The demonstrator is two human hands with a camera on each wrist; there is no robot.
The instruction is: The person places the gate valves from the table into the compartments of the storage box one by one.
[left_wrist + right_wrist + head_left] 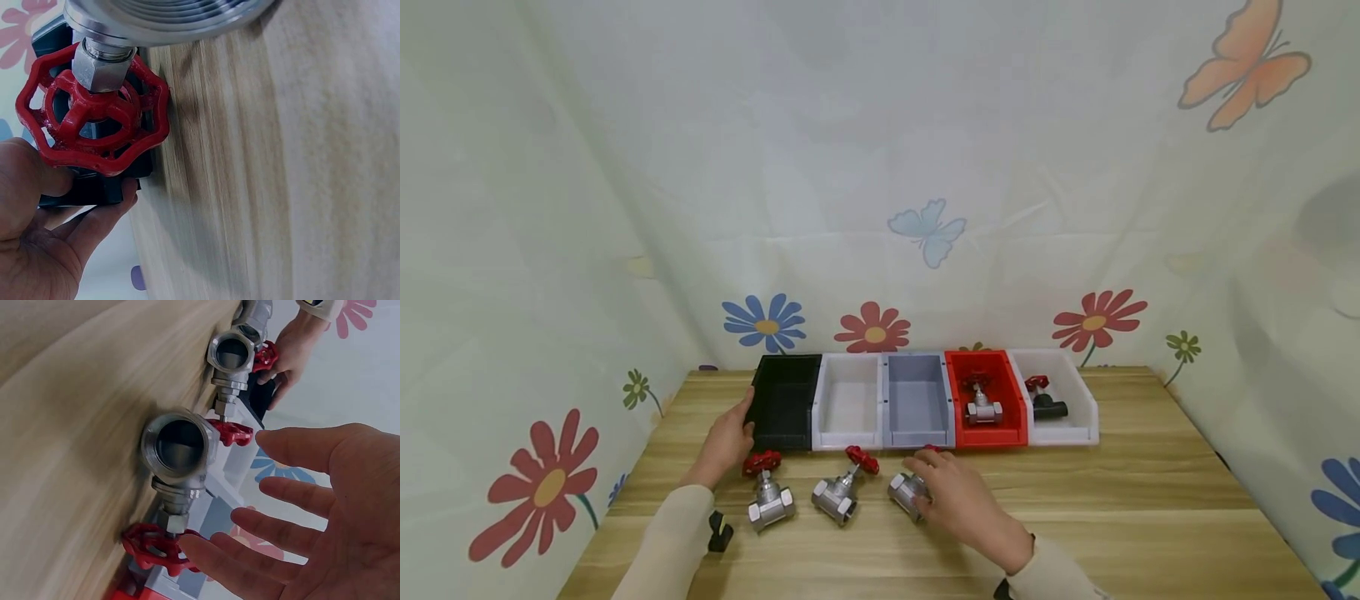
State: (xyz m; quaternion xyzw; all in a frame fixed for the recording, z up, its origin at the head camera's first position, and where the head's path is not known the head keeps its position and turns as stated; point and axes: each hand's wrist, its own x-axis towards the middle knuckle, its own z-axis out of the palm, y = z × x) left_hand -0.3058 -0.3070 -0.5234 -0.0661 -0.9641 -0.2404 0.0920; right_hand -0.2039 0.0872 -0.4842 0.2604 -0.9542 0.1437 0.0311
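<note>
My left hand (727, 442) holds the left side of a black bin (785, 408); the left wrist view shows the thumb and fingers (103, 228) about its edge. Near that hand lies a gate valve (771, 504) with a red handwheel (150, 134). A second metal valve (837, 497) lies in the middle. My right hand (958, 500) is over the third valve (906, 493), partly covering it. In the right wrist view its fingers (281, 531) are spread and fairly straight, one fingertip overlapping the red handwheel (150, 547); contact is unclear.
Right of the black bin stand a white bin (850, 439), a grey bin (917, 437), a red bin (1011, 400) with a metal valve (983, 411), and another white bin (1078, 400) with a dark, red-handled valve (1047, 406). A patterned cloth (820, 167) hangs behind the wooden table (1112, 533).
</note>
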